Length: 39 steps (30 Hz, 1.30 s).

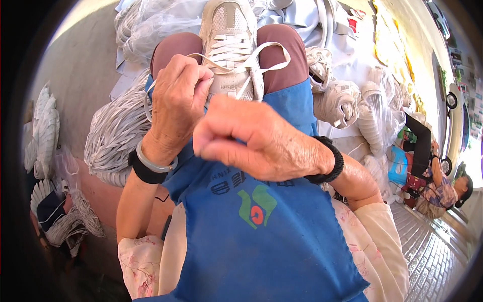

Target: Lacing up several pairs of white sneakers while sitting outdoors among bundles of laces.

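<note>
A cream sneaker (229, 55) sits upright between my knees, its toe pointing away from me. White shoelace (229, 50) crosses its front, and a loose loop sticks out to the right. My left hand (178, 93) is closed in a pinch just left of the shoe's tongue, with lace running into it and a strand hanging behind it. Nearer to me, my right hand (251, 136) is curled closed above the blue apron (271, 241). Its fingertips are slightly blurred, and whatever they may hold cannot be made out.
A thick bundle of white laces (118, 131) lies at my left, with more laces (75, 221) farther left. Several cream sneakers (339, 103) and plastic-wrapped pieces (375, 116) lie at right. Another person (437, 186) sits far right, near a parked car (455, 121).
</note>
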Motion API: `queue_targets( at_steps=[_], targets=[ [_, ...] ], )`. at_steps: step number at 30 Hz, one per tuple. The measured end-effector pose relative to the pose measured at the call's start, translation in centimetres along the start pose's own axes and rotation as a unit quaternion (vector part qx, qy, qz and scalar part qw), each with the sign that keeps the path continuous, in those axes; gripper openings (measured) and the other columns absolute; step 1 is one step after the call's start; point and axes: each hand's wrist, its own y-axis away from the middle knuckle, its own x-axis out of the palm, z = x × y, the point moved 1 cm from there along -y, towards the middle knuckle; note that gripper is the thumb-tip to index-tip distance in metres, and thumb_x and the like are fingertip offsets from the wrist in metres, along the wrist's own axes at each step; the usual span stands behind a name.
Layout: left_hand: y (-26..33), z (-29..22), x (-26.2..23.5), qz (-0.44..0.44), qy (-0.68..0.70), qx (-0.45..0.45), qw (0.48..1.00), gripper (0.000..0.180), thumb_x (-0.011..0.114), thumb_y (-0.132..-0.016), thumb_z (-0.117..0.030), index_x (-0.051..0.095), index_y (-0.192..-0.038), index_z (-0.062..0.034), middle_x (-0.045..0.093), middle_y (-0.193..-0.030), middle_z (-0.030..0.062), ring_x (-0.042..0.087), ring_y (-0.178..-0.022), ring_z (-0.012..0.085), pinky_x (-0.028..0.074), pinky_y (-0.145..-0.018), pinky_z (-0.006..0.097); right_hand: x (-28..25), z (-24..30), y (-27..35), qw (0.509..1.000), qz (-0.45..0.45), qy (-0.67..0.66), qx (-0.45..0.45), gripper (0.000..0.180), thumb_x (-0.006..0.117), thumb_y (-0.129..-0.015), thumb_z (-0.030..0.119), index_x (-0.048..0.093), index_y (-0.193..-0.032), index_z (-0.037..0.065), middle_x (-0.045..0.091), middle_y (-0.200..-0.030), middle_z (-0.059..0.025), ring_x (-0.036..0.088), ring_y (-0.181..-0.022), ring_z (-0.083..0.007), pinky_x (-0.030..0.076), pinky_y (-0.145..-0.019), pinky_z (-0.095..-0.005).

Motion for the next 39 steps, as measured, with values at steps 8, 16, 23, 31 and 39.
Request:
queue_targets(
  at_steps=[8, 16, 23, 31, 39],
  targets=[
    [-0.7, -3.5, -2.4, 0.052, 0.172, -0.068, 0.981, 0.015, 0.069, -0.077, 0.004, 0.06, -0.086, -0.0038, 0.059, -0.081, 0.0078, 0.06, -0.07, 0.0243, 0.049, -0.06, 0.031, -3.5, -1.1, 1.8, 0.93, -0.167, -0.29, 0.154, 0.011, 0.059, -0.093, 0.01, 0.06, -0.099, 0.001, 0.058, -0.081, 0.0001, 0.053, -0.065, -0.0041, 0.044, -0.057, -0.0191],
    [1.8, -8.5, -1.6, 0.156, 0.455, -0.235, 0.845, 0.013, 0.065, -0.085, 0.001, 0.058, -0.095, -0.0022, 0.065, -0.086, 0.0078, 0.065, -0.077, 0.0149, 0.052, -0.066, 0.027, -4.6, 1.4, 2.7, 0.903, -0.205, -0.375, 0.041, 0.011, 0.056, -0.093, 0.006, 0.057, -0.1, -0.002, 0.058, -0.08, -0.0034, 0.054, -0.059, -0.0058, 0.044, -0.05, -0.0193],
    [2.9, -6.6, -0.6, 0.095, 0.536, -0.238, 0.804, 0.02, 0.06, -0.093, -0.015, 0.055, -0.103, 0.0018, 0.062, -0.086, 0.0061, 0.057, -0.074, 0.0076, 0.048, -0.063, 0.022, -1.9, 1.6, 2.0, 0.997, -0.066, -0.018, -0.02, 0.01, 0.065, -0.086, 0.004, 0.062, -0.093, -0.001, 0.054, -0.085, -0.006, 0.054, -0.061, -0.0087, 0.044, -0.057, -0.0194],
    [1.4, -7.6, -3.4, 0.049, 0.491, -0.249, 0.834, 0.021, 0.05, -0.099, -0.015, 0.062, -0.105, 0.0016, 0.06, -0.07, 0.0048, 0.057, -0.06, 0.0078, 0.047, -0.055, 0.02, -2.4, 0.1, 4.8, 0.983, -0.14, 0.08, 0.085, 0.029, 0.066, -0.081, -0.001, 0.059, -0.109, 0.002, 0.059, -0.092, -0.0099, 0.06, -0.079, -0.0225, 0.05, -0.068, -0.0275],
    [0.9, -9.7, -2.2, 0.107, 0.449, -0.113, 0.88, 0.025, 0.041, -0.101, -0.013, 0.058, -0.11, 0.0034, 0.061, -0.072, 0.0088, 0.061, -0.06, 0.0133, 0.049, -0.057, 0.023, -0.2, -3.3, 3.7, 0.947, -0.103, 0.287, -0.101, 0.044, 0.066, -0.08, 0.008, 0.055, -0.122, 0.004, 0.058, -0.113, -0.0161, 0.059, -0.099, -0.0365, 0.047, -0.09, -0.0421]
  ],
)
